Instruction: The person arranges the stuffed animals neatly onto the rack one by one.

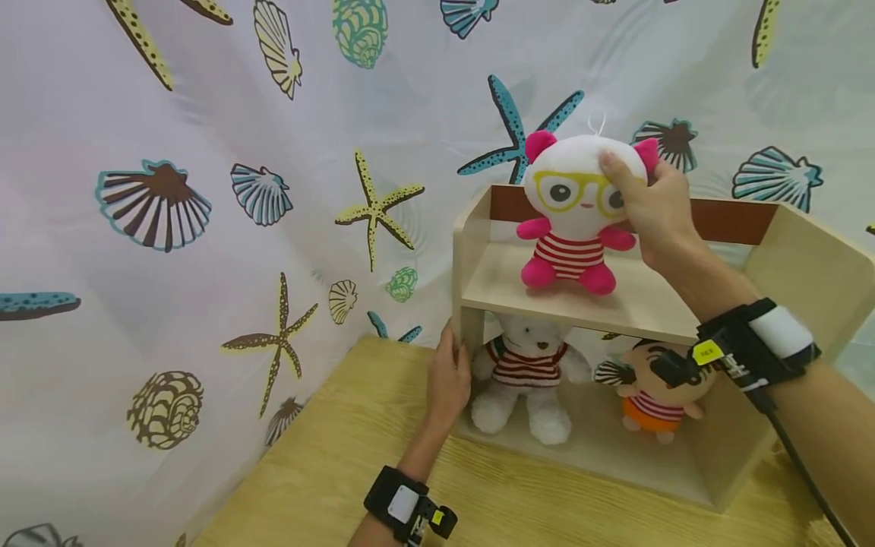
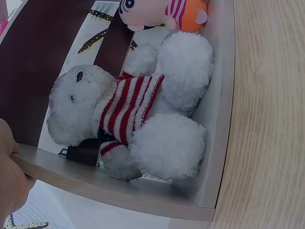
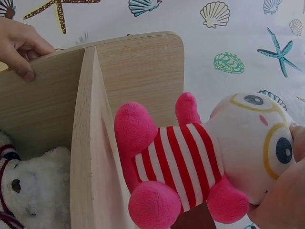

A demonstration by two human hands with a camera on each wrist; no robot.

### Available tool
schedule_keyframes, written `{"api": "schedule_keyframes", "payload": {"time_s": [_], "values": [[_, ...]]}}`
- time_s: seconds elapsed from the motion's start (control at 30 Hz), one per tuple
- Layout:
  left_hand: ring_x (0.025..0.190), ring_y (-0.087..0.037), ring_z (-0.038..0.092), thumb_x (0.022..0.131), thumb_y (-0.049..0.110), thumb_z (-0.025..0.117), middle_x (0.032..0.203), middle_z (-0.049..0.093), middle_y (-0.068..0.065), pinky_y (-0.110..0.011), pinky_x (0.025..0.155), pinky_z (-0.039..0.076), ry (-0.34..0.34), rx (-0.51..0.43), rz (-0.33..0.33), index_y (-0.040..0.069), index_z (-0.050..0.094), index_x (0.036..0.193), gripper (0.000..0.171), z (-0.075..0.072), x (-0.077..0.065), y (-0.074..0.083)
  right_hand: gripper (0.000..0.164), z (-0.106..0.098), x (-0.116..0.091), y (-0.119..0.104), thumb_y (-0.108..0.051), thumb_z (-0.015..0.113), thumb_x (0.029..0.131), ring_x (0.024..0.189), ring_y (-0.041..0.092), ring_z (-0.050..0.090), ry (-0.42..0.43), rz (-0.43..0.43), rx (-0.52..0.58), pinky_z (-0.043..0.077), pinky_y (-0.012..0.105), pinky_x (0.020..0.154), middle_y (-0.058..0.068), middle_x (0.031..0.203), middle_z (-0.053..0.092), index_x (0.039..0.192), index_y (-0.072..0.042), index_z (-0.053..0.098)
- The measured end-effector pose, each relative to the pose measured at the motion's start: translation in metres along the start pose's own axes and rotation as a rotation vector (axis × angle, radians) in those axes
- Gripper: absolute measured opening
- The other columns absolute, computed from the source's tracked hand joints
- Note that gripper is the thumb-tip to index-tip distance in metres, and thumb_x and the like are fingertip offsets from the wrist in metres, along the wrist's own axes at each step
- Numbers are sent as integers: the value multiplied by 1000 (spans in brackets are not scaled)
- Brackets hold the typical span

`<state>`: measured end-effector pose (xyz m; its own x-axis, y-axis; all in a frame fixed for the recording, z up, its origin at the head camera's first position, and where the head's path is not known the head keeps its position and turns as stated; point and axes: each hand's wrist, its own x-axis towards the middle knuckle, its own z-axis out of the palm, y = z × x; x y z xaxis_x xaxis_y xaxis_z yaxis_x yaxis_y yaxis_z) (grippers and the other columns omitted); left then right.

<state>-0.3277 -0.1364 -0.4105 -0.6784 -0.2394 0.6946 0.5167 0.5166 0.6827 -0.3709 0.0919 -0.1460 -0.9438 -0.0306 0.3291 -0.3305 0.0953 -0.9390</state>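
My right hand (image 1: 652,201) grips a pink and white plush toy (image 1: 570,251) by the side of its head. The toy wears yellow glasses and a red-striped shirt. It is upright at the upper shelf of a small wooden shelf unit (image 1: 472,251), its feet close over the board. My left hand (image 1: 447,380) holds the edge of the unit's left side panel, with the thumb on the inner face in the right wrist view. On the lower shelf, near that hand, sits a white teddy bear (image 2: 124,105) in a red-striped sweater.
A plush doll (image 1: 656,403) with orange shorts leans at the right of the lower shelf. The unit stands on a wood-grain table (image 1: 328,448). Behind it hangs a white curtain (image 1: 205,99) printed with shells and starfish.
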Motion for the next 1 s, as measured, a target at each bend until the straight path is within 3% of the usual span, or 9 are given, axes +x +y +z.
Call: {"api": "schedule_keyframes", "payload": {"time_s": [0.27,0.57,1.0], "values": [[123,-40,62,101,2,49,134,60,-29,-52,97,54,2,19,0,-1,43,146,46,-3,1,1,67,13,8,0,-60,69,83,111,16,60,-21,-15,-22,46,43,106,-4,118,57,131,-19,45],[119,-38,64,101,3,49,131,63,-27,-51,94,55,-7,26,-3,0,45,145,44,-4,-3,0,69,28,15,8,-64,59,88,119,23,59,-23,-29,-158,48,45,105,1,128,56,137,-17,42],[123,-37,62,102,5,47,136,60,-25,-51,98,54,-22,25,-16,3,41,149,47,-6,-2,0,76,46,36,11,-65,61,86,127,27,55,-39,14,-144,47,46,108,5,138,53,142,-17,41]]}}
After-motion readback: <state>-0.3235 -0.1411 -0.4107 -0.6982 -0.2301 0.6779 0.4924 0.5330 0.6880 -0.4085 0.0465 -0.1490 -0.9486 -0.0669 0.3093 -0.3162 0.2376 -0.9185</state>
